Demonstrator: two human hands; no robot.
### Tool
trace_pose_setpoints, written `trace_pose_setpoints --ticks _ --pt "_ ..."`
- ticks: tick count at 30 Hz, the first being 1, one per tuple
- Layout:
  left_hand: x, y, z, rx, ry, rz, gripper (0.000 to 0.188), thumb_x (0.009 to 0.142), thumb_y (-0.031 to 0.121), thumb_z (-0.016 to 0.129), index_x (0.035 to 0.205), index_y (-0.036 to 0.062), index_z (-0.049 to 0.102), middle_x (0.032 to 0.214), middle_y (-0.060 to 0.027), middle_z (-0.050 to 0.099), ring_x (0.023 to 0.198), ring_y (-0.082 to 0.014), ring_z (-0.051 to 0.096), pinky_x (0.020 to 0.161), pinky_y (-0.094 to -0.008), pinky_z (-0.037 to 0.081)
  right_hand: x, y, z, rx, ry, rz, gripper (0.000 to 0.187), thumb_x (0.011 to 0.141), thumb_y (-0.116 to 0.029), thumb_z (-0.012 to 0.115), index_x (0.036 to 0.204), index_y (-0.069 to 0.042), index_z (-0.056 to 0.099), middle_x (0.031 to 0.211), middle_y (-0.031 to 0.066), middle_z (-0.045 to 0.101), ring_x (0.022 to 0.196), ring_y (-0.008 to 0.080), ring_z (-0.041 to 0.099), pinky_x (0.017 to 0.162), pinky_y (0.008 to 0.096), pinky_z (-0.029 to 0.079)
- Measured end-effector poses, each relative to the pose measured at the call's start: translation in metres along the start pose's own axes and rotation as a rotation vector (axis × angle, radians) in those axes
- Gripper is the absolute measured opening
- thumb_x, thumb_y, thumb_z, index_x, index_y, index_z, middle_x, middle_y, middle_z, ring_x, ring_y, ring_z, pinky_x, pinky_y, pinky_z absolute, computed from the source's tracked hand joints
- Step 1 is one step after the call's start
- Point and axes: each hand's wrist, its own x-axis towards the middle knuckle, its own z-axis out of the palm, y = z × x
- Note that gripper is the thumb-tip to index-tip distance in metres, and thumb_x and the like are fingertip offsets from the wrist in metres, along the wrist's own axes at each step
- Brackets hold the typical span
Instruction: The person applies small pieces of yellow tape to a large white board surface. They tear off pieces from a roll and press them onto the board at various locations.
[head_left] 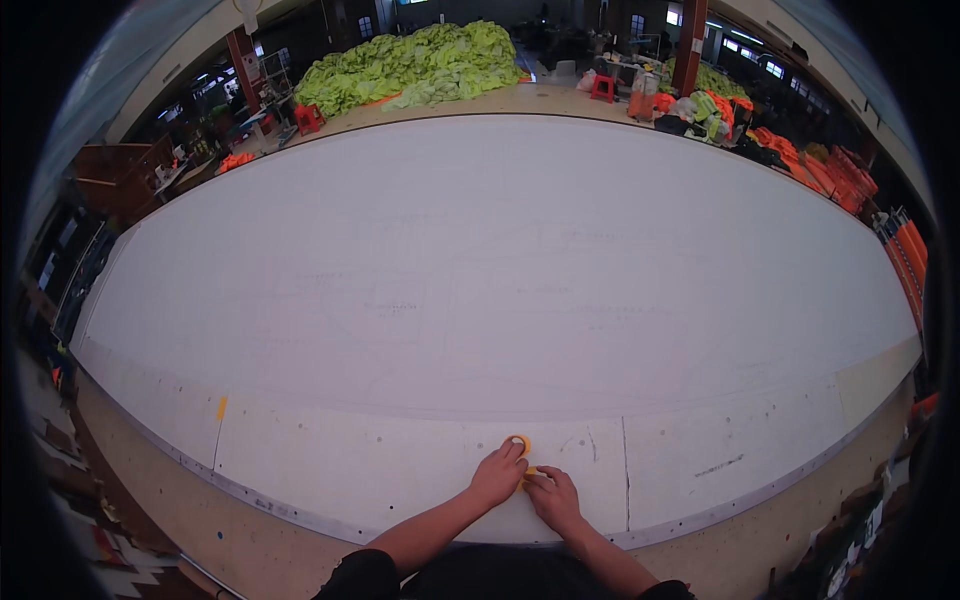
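At the near edge of a long white table, my left hand (498,476) is closed on a small roll of yellow tape (524,441), whose ring shows past its fingertips. Close beside it, my right hand (555,500) has its fingers bent together at a short yellow strip of tape (529,478) between the two hands. The fingers partly hide the strip, so whether it is still joined to the roll is hard to make out. Under both hands lies the pale near border of the table (400,460).
A wide white sheet (480,340) with faint drawn lines covers most of the table. A yellow tape piece (222,408) sticks to the left border. Beyond the far edge lie a large lime-green fabric pile (420,65), red stools (602,88) and orange fabric (800,165).
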Motion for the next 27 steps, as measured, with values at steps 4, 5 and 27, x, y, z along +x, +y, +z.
trace_pose_setpoints --ticks 4,5,27 --pt "0.007 -0.003 0.002 0.012 0.022 -0.041 0.009 0.086 0.014 0.071 0.090 0.0062 0.071 0.123 -0.0146 0.064 0.128 -0.0321 0.063 0.088 -0.0391 0.064 0.007 0.006 0.010 0.013 0.016 0.017 0.018 0.085 -0.009 0.080 0.102 -0.012 0.084 0.115 -0.0008 0.081 0.114 0.0252 0.073 0.091 0.0389 0.060" --pt "0.007 -0.005 0.003 0.006 0.031 -0.049 0.008 0.086 0.014 0.071 0.090 0.0064 0.071 0.123 -0.0145 0.064 0.127 -0.0320 0.063 0.088 -0.0395 0.063 0.009 0.007 0.013 0.016 0.022 0.017 0.019 0.084 -0.009 0.080 0.102 -0.012 0.084 0.115 -0.0007 0.081 0.113 0.0249 0.073 0.090 0.0384 0.060" --pt "0.016 -0.020 0.027 0.029 0.090 -0.048 0.019 0.088 0.017 0.068 0.096 0.0025 0.077 0.138 -0.0193 0.064 0.141 -0.0367 0.054 0.127 -0.0493 0.040 0.016 0.019 0.038 0.040 0.023 0.000 0.026 0.077 0.000 0.078 0.101 -0.011 0.083 0.108 0.0032 0.080 0.100 0.0265 0.074 0.089 0.0404 0.060"
